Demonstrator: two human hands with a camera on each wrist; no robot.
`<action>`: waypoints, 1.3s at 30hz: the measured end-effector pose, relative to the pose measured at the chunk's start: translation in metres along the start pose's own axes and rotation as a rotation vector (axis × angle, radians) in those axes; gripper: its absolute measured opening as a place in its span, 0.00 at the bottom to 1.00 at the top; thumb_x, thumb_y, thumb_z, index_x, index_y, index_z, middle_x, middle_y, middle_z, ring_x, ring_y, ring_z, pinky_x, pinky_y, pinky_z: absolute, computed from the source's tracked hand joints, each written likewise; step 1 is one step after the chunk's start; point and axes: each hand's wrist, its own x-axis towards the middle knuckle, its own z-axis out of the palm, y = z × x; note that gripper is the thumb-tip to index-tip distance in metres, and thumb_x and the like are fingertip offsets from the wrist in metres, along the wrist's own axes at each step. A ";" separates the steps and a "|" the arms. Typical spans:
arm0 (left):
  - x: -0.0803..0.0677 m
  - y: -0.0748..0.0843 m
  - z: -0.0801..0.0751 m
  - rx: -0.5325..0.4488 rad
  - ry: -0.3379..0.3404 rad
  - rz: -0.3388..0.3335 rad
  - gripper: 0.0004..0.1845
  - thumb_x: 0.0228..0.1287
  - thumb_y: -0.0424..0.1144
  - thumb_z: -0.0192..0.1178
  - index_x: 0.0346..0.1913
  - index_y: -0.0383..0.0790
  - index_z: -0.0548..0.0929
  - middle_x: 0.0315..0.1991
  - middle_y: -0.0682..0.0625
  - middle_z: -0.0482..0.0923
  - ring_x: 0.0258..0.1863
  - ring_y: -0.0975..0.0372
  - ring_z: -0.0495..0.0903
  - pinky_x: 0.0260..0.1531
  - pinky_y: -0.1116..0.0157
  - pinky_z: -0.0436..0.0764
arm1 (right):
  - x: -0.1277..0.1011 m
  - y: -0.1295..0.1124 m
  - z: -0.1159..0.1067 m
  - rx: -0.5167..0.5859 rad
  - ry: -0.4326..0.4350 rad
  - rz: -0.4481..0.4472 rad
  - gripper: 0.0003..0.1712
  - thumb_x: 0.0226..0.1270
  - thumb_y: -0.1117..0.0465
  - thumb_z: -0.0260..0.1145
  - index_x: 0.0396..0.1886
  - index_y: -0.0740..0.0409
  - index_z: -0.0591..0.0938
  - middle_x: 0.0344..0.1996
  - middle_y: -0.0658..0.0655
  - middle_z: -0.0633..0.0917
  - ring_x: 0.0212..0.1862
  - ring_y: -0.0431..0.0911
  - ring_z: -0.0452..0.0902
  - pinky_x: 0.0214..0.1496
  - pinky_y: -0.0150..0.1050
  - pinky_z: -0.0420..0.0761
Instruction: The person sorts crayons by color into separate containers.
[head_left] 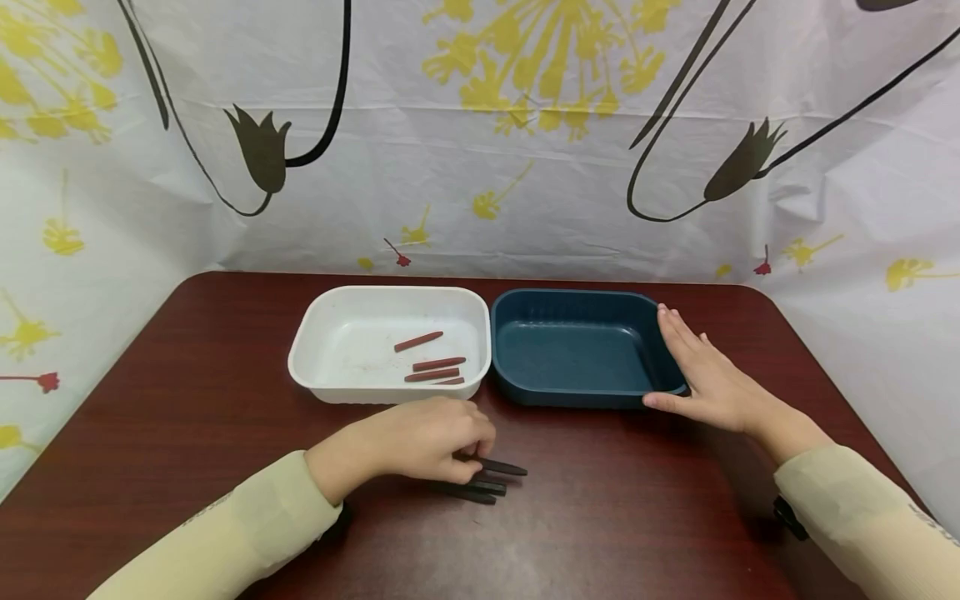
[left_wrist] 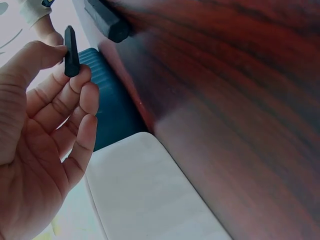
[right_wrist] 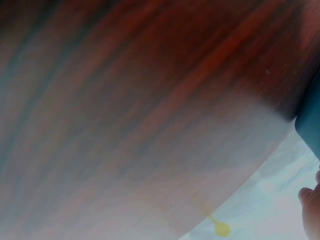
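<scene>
left hand [head_left: 420, 442], fingers curled, pinches one black stick [left_wrist: 71, 52] between thumb and fingertips, just above other black sticks [head_left: 480, 490] on the table [head_left: 187, 400], near the white tray [head_left: 322, 333] holding red sticks [head_left: 435, 367]. right hand [head_left: 708, 375], fingers straight, rests flat against the blue tray [head_left: 577, 350].

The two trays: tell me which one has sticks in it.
The white tray, on the left, holds four red sticks. The dark blue tray beside it is empty, with the right hand resting on its right rim.
</scene>
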 end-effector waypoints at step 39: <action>0.013 -0.007 -0.030 0.023 0.164 -0.016 0.02 0.64 0.39 0.61 0.34 0.46 0.80 0.29 0.57 0.75 0.32 0.68 0.70 0.37 0.71 0.73 | 0.000 0.000 0.001 0.031 0.004 0.001 0.66 0.62 0.42 0.70 0.80 0.59 0.35 0.81 0.61 0.38 0.81 0.59 0.32 0.72 0.75 0.43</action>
